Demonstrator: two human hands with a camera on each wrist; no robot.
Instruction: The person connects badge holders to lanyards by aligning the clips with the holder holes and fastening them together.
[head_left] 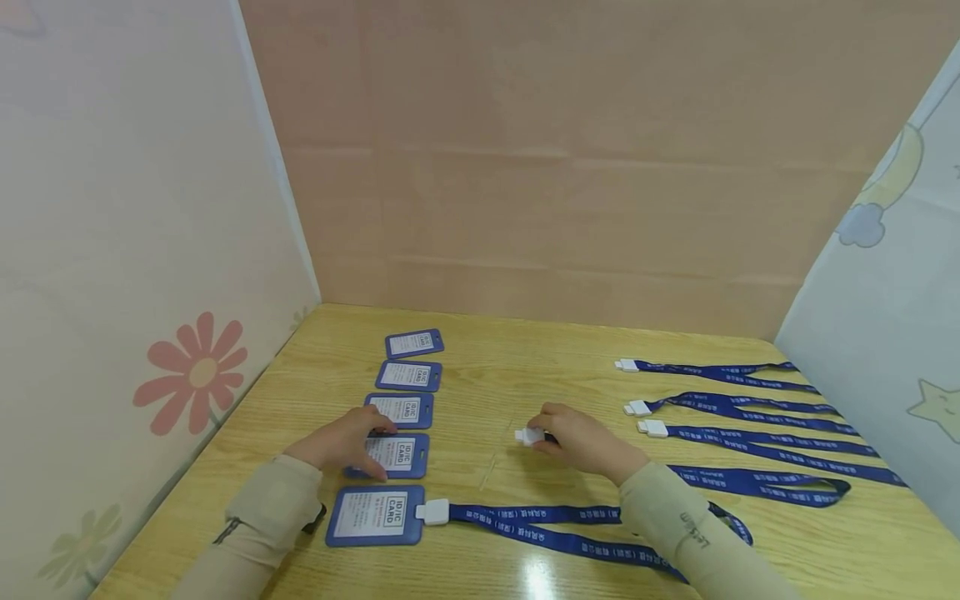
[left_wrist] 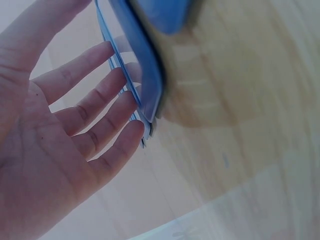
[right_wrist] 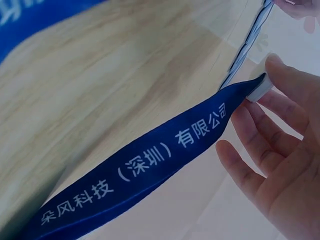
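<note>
And here, at the left, my left hand (head_left: 341, 442) spreads relaxed fingers over a blue card holder (head_left: 397, 455), fourth from the back on the counter (head_left: 517, 358)! Mid-counter, my right hand (head_left: 581, 437) pinches a white clip (head_left: 528, 436), its blue lanyard (right_wrist: 145, 160) trailing rightward; three spare lanyards (head_left: 776, 442) lie farthest right.

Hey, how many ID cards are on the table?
5, in a column on the table: the far card, second card, third card, fourth card partly covered by the left grip, and near card beside a white clip. No others show.
</note>
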